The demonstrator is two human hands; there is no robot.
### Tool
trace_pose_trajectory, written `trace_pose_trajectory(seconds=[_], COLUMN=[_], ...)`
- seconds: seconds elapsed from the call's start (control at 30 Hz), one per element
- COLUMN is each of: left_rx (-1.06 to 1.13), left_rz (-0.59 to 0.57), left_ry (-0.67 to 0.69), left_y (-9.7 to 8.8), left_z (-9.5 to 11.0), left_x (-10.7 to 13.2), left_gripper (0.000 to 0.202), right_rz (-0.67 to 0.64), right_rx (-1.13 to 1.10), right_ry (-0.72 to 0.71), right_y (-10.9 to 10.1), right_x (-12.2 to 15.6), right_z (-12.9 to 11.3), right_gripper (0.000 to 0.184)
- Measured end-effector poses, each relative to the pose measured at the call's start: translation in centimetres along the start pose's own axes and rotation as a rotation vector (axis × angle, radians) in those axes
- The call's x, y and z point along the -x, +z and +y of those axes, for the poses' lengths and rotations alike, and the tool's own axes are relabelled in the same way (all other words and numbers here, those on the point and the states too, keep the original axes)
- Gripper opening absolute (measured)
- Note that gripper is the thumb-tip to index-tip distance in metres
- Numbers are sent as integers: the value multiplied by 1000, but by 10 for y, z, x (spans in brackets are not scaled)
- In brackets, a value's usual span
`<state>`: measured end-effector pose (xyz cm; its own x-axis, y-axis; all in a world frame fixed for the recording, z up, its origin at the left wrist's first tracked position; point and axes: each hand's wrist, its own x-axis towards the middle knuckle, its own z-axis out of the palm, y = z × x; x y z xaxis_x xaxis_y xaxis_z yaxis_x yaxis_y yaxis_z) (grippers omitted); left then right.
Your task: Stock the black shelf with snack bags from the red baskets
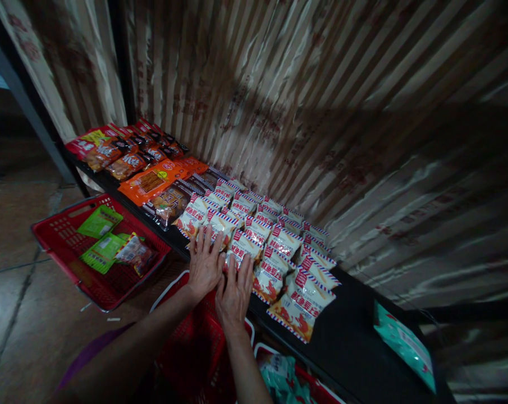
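Observation:
My left hand [205, 262] lies with its fingers spread over the front edge of a white snack bag [222, 223] with red print and striped ends. Beside it, my right hand [236, 293] reaches up to the neighbouring snack bag [243, 247], fingers stretched along its lower part. Both hands seem to touch the bags, and neither grips one. Several more bags of this kind stand in leaning rows on the black shelf [342, 342]. The nearest one on the right, a snack bag [303, 303], sits at the end of the front row.
Orange packets [152, 179] and brown snack packets [169, 203] fill the shelf's left. A teal packet [405, 345] lies at its right. On the floor stand a red basket [60, 247] with green packets [101, 220], another red basket [190, 342], and teal packets [281, 373] in a basket. A pleated curtain [321, 123] hangs behind.

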<state>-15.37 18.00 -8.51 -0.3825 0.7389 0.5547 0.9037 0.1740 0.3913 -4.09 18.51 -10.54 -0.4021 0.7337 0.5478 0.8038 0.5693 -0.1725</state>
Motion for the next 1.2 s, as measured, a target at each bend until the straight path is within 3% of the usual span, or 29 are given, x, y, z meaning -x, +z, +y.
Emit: trace_pose_trajectory(seconds=[0.87,1.2], left_rx=[-23,22], left_rz=[-25,35], left_ry=[31,-1], left_y=[1,-1], left_z=[-4,-12], left_x=[-1,-1], left_gripper=[51,55], right_rz=[8,19], right_rx=[-21,-15], right_ry=[-21,-59], right_y=[0,0], right_x=[-9,-8], right_z=[3,4], right_gripper=[51,55])
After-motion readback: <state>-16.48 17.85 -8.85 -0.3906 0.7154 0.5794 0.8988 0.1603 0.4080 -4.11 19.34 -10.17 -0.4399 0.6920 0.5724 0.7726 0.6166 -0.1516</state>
